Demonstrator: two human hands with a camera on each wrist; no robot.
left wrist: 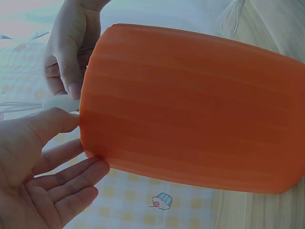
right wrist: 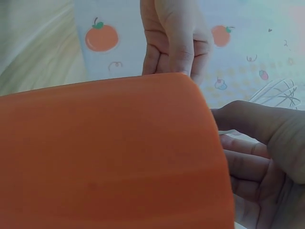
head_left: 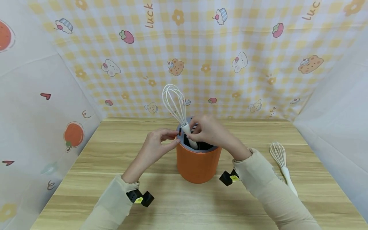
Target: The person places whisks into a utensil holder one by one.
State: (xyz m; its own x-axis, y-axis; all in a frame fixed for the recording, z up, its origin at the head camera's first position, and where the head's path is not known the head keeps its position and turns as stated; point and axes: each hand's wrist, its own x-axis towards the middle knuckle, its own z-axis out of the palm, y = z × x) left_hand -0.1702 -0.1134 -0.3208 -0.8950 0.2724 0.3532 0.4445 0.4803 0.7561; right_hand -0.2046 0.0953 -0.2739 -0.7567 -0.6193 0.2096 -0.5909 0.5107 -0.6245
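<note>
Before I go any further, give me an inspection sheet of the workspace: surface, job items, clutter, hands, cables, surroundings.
Surface: wood-grain table.
Job items: orange holder standing upright, grey top with dark openings; white whisk with its handle end inside a front opening, wire head up and tilted left.
Clutter: second whisk lying on the table to the right, apart from the holder.
Left hand: fingertips touching the holder's rim and side.
Right hand: thumb and fingers pinching the upright whisk's handle.
Cables: nothing seen.
Surroundings: yellow-checked printed cloth behind; white sheeting at both sides.
</note>
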